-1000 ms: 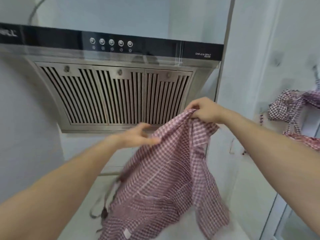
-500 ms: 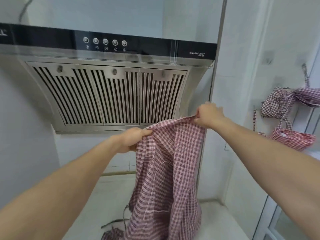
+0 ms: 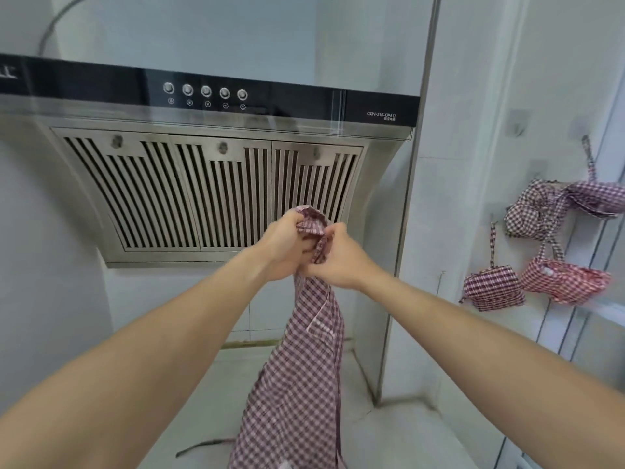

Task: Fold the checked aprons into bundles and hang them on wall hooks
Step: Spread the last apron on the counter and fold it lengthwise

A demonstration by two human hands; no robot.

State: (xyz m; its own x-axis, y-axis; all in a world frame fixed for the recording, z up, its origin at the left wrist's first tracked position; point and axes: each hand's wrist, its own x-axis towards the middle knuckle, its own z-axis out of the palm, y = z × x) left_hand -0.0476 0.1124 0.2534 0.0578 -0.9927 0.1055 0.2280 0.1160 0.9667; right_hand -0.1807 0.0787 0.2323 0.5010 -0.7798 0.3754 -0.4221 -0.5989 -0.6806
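Head view: left hand [image 3: 287,245] and right hand [image 3: 338,258] pinch apron [image 3: 297,367] top corners together, halving it lengthwise for bundling.

A stainless-steel range hood [image 3: 209,184] is mounted on the white wall. Its black glass control panel [image 3: 209,93] carries five round buttons [image 3: 205,91] in a row, with a model label [image 3: 381,115] at the right end. Three slatted grease filters [image 3: 216,194] sit side by side below the panel. A white countertop [image 3: 216,394] lies underneath.
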